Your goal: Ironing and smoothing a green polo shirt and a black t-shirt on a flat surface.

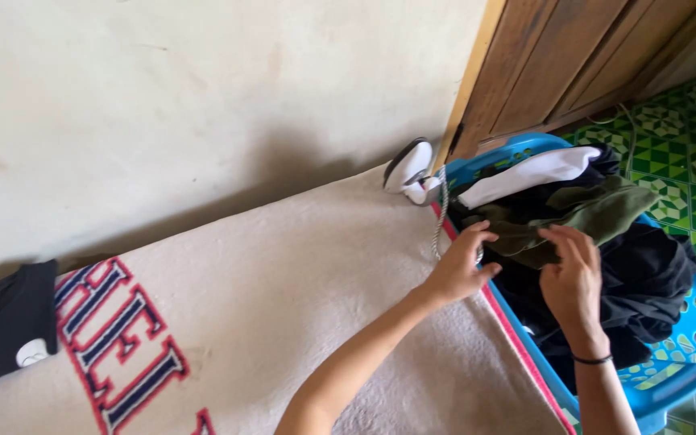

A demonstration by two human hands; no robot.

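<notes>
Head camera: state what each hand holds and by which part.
Both the left hand and right hand touch the olive garment's top folds in the blue basket; a closed grip cannot be told.
</notes>
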